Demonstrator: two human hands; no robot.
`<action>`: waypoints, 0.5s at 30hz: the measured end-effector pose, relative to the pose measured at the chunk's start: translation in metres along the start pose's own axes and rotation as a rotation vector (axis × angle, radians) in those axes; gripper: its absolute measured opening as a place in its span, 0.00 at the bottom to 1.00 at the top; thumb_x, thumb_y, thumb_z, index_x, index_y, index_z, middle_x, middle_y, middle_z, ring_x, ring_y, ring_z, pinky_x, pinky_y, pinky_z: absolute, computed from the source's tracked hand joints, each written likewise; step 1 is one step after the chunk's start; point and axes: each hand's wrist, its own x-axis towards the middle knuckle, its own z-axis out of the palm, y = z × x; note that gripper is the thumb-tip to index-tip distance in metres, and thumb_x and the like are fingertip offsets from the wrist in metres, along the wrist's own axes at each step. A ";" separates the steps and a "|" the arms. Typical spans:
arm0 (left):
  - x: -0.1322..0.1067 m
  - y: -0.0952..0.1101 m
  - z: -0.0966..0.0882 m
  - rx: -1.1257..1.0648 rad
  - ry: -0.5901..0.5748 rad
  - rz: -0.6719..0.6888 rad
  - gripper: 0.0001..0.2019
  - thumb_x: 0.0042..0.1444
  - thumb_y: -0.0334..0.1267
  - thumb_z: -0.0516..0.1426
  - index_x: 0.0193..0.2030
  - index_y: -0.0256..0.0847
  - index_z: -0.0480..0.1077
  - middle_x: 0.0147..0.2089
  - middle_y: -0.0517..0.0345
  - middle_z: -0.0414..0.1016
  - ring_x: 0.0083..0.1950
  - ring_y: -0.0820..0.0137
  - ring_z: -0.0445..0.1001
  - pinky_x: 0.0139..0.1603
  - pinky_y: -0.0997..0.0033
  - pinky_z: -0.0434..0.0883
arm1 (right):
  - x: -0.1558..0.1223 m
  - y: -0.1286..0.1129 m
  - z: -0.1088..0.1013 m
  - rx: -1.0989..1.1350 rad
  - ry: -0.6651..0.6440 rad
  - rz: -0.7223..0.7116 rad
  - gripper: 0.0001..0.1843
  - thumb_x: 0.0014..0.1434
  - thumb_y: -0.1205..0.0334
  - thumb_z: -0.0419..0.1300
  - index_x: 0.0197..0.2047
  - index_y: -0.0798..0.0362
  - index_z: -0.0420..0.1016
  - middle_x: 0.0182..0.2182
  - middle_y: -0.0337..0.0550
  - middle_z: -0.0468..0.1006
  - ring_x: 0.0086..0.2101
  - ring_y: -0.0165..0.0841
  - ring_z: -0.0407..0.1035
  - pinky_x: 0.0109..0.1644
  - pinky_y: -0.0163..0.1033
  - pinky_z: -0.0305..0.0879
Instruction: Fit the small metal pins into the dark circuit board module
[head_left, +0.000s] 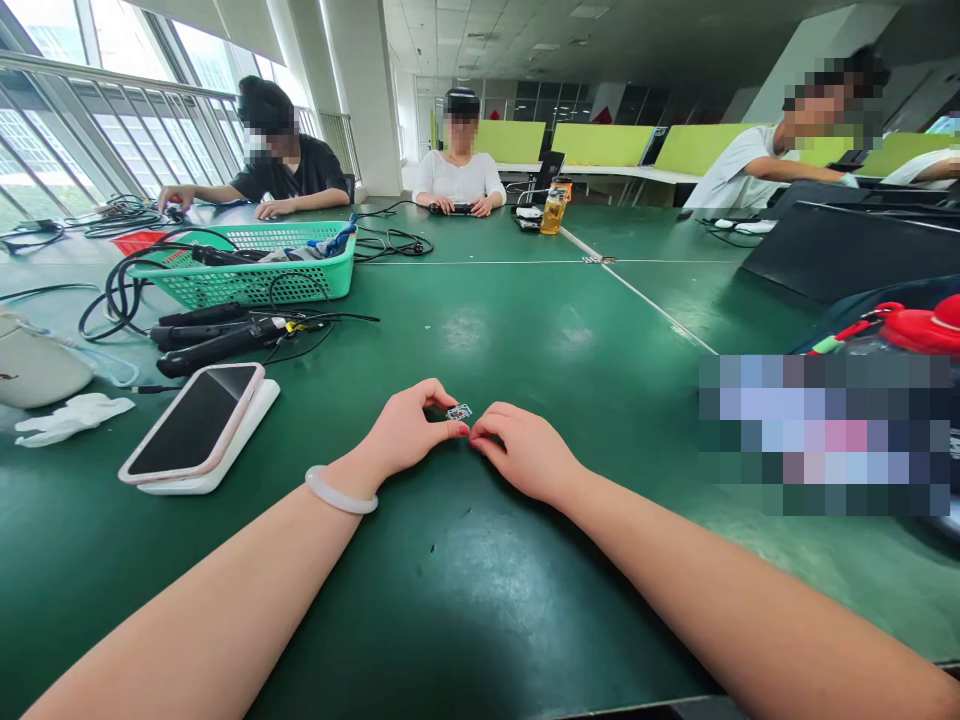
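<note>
A small, flat piece with a blue-white pattern, perhaps a circuit board (458, 412), is pinched between the thumb and fingers of my left hand (411, 428). Its details are too small to make out. Close on its right, my right hand (525, 447) has thumb and index finger pressed together at the piece's lower edge. Whether those fingertips grip anything is hidden. Both hands are low over the green table (480, 560), and a pale bangle (341, 492) circles my left wrist.
Left of my hands, a phone (196, 420) lies on a white box (247, 440), near a crumpled tissue (71, 418). Black handled tools (217, 340) and cables sit before a green basket (247, 285). Several people sit across the table. A jar (553, 212) and black bags (862, 245) stand farther off.
</note>
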 end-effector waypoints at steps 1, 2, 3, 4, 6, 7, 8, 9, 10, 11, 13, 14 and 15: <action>0.000 0.001 0.000 0.003 0.008 0.003 0.15 0.41 0.44 0.64 0.32 0.41 0.67 0.38 0.56 0.75 0.41 0.65 0.73 0.46 0.61 0.68 | 0.000 0.000 -0.001 -0.009 0.048 -0.005 0.06 0.59 0.65 0.56 0.34 0.52 0.75 0.33 0.39 0.73 0.34 0.28 0.68 0.38 0.34 0.62; -0.001 0.001 0.000 0.007 0.015 0.006 0.15 0.40 0.45 0.65 0.31 0.40 0.67 0.38 0.56 0.75 0.41 0.65 0.73 0.46 0.61 0.68 | -0.001 0.001 -0.003 -0.017 0.102 -0.011 0.06 0.60 0.65 0.56 0.34 0.52 0.75 0.33 0.40 0.73 0.34 0.29 0.68 0.38 0.34 0.62; -0.001 0.002 0.000 0.011 0.019 0.011 0.16 0.40 0.47 0.65 0.31 0.40 0.67 0.38 0.56 0.75 0.41 0.65 0.72 0.47 0.61 0.67 | -0.001 0.001 -0.004 -0.021 0.155 -0.019 0.07 0.60 0.64 0.56 0.34 0.52 0.74 0.33 0.40 0.74 0.34 0.29 0.68 0.39 0.34 0.62; -0.002 0.003 0.000 0.014 0.019 0.018 0.17 0.39 0.47 0.65 0.31 0.40 0.67 0.38 0.56 0.75 0.41 0.65 0.72 0.47 0.61 0.67 | -0.001 0.001 -0.005 -0.024 0.202 -0.026 0.07 0.60 0.64 0.55 0.33 0.52 0.74 0.33 0.40 0.74 0.34 0.29 0.68 0.39 0.34 0.62; -0.003 0.005 0.000 0.014 0.003 0.036 0.17 0.39 0.48 0.65 0.30 0.40 0.67 0.38 0.56 0.75 0.42 0.65 0.72 0.48 0.61 0.67 | -0.002 0.001 -0.006 -0.040 0.262 -0.041 0.07 0.60 0.64 0.56 0.33 0.52 0.74 0.33 0.40 0.74 0.34 0.29 0.68 0.38 0.34 0.62; -0.003 0.006 0.000 0.010 -0.008 0.045 0.17 0.39 0.48 0.65 0.30 0.40 0.67 0.39 0.56 0.75 0.42 0.65 0.72 0.49 0.61 0.67 | -0.002 0.001 -0.006 -0.055 0.277 -0.048 0.07 0.60 0.64 0.56 0.33 0.52 0.74 0.33 0.40 0.74 0.33 0.29 0.68 0.38 0.34 0.62; -0.004 0.007 0.000 0.006 -0.018 0.050 0.17 0.39 0.48 0.65 0.30 0.40 0.67 0.39 0.55 0.75 0.42 0.65 0.72 0.49 0.61 0.67 | -0.002 0.001 -0.005 -0.075 0.285 -0.056 0.07 0.60 0.64 0.55 0.33 0.52 0.74 0.33 0.40 0.75 0.34 0.29 0.68 0.38 0.34 0.62; -0.004 0.008 0.000 0.002 -0.025 0.052 0.17 0.39 0.48 0.66 0.30 0.40 0.67 0.39 0.55 0.75 0.42 0.64 0.72 0.49 0.61 0.67 | -0.002 0.000 -0.005 -0.099 0.289 -0.065 0.07 0.60 0.64 0.55 0.33 0.52 0.74 0.33 0.40 0.75 0.34 0.29 0.68 0.38 0.34 0.62; -0.005 0.009 0.000 0.000 -0.030 0.051 0.17 0.39 0.47 0.66 0.30 0.40 0.67 0.40 0.55 0.75 0.43 0.64 0.73 0.49 0.60 0.67 | -0.002 0.001 -0.005 -0.125 0.288 -0.078 0.08 0.60 0.64 0.54 0.33 0.52 0.74 0.33 0.41 0.75 0.34 0.29 0.68 0.37 0.34 0.62; -0.005 0.009 0.000 -0.001 -0.033 0.049 0.17 0.39 0.47 0.66 0.29 0.40 0.67 0.40 0.54 0.75 0.43 0.64 0.73 0.50 0.60 0.67 | -0.002 0.001 -0.004 -0.150 0.285 -0.092 0.09 0.60 0.64 0.54 0.33 0.52 0.75 0.33 0.41 0.75 0.34 0.30 0.68 0.37 0.34 0.62; -0.005 0.010 0.000 -0.010 -0.037 0.051 0.16 0.38 0.46 0.66 0.29 0.40 0.67 0.40 0.54 0.75 0.43 0.64 0.73 0.50 0.59 0.67 | -0.003 0.001 -0.004 -0.200 0.270 -0.122 0.11 0.62 0.63 0.52 0.32 0.52 0.75 0.33 0.43 0.75 0.34 0.31 0.68 0.37 0.35 0.61; -0.005 0.010 0.000 -0.021 -0.038 0.056 0.16 0.38 0.46 0.66 0.29 0.40 0.67 0.40 0.54 0.75 0.44 0.63 0.73 0.51 0.59 0.67 | -0.003 0.001 -0.003 -0.219 0.264 -0.136 0.12 0.62 0.63 0.51 0.32 0.52 0.75 0.33 0.43 0.75 0.34 0.31 0.68 0.37 0.36 0.61; -0.005 0.010 0.000 -0.038 -0.038 0.062 0.16 0.38 0.46 0.66 0.29 0.40 0.67 0.40 0.53 0.75 0.44 0.63 0.73 0.51 0.59 0.67 | -0.004 0.000 -0.003 -0.232 0.261 -0.148 0.13 0.63 0.63 0.51 0.32 0.52 0.75 0.33 0.44 0.76 0.34 0.31 0.68 0.38 0.36 0.61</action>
